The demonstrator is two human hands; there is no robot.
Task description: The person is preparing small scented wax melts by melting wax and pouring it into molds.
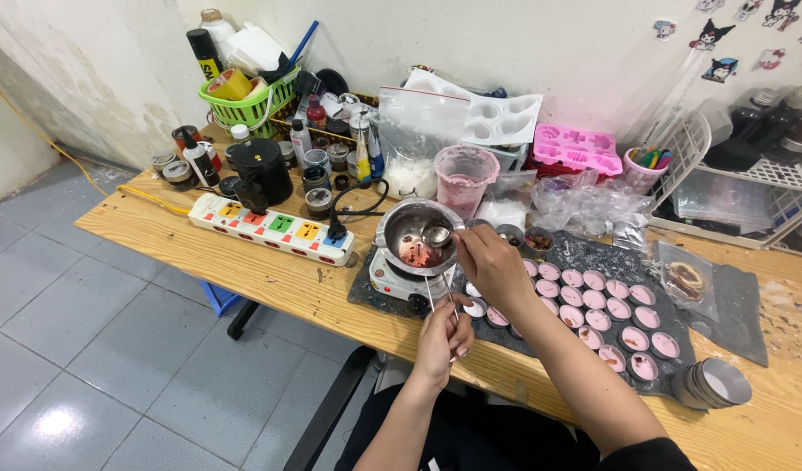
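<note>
Our right hand (pixel 492 266) is closed on a small metal spoon (pixel 436 234) and holds it over the metal pot (pixel 410 235). The pot sits on a little hot plate (pixel 399 281) near the front edge of the table (pixel 270 279). Pink stuff lies in the pot, just under the spoon. Our left hand (pixel 445 336) is lower down, at the front edge, pinching thin sticks (pixel 430 292) between its fingers. Just beside our right hand lie many small round cups (pixel 597 301) with pink in them, about twenty, on one dark mat (pixel 584 255). One stack of empty cups (pixel 710 384) lies at the right.
</note>
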